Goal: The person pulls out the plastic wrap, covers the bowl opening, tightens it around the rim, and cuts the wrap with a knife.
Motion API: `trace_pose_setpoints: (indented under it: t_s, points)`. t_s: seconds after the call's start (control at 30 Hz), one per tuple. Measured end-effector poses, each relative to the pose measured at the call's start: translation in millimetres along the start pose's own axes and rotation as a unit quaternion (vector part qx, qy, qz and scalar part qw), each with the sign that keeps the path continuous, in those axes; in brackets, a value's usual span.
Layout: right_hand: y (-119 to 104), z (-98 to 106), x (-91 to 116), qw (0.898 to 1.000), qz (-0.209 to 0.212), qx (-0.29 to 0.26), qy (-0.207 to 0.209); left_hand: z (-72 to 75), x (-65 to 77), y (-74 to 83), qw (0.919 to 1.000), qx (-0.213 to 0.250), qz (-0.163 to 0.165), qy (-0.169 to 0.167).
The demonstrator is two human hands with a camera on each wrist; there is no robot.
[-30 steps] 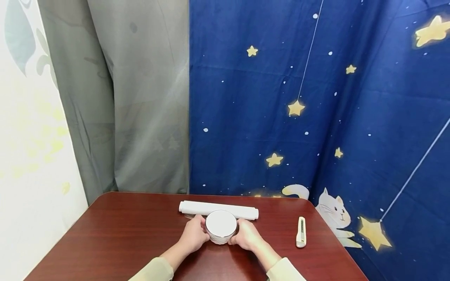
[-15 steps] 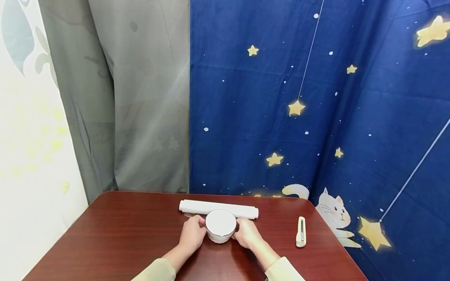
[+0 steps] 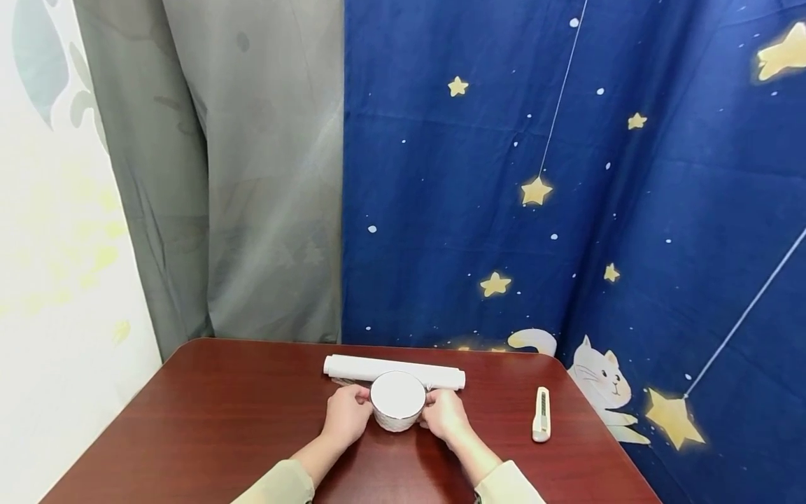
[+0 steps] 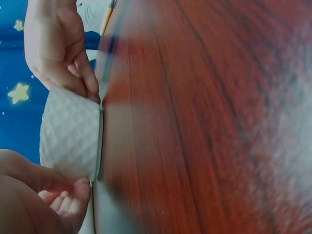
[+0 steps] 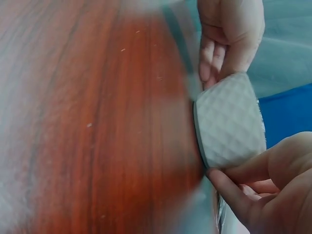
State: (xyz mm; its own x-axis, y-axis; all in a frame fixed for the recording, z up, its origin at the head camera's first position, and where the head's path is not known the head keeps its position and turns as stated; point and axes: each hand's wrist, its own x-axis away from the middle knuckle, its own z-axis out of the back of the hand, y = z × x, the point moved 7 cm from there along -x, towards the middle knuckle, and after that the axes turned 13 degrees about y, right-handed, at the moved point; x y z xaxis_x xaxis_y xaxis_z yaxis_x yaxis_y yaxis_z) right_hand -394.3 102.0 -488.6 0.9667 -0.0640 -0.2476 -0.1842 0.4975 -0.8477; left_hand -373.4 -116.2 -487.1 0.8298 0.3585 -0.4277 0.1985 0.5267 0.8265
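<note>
On either side of the white bowl (image 3: 397, 400), left hand (image 3: 345, 416) and right hand (image 3: 446, 416) curl inward, pinching its edge.

The person wears long sleeves in a pale cream with a faint greenish cast. The left sleeve (image 3: 277, 483) and the right sleeve (image 3: 508, 483) end short of the wrists, leaving the left hand (image 3: 346, 416) and right hand (image 3: 447, 418) bare.

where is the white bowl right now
In the head view, the white bowl is low and near the middle, between the left hand and the right hand, on the near side of the white roll.
</note>
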Motion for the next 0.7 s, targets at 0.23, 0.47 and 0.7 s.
trace_pose_setpoints:
  t_s: [0.23, 0.47, 0.7]
  points:
    - [-1.7, 1.1, 3.1, 0.998, -0.051, -0.046, -0.013, -1.3, 10.9, -0.8, 0.9976, 0.032, 0.061, 0.012]
    - [-1.9, 2.5, 3.8, 0.997, -0.048, -0.054, -0.014, -3.8, 26.2, 5.3, 0.9877, 0.114, 0.106, 0.012]
    - [-3.0, 2.5, 6.1, 0.996, -0.058, -0.068, -0.026, -15.5, 43.1, 10.8, 0.9793, 0.156, 0.129, -0.001]
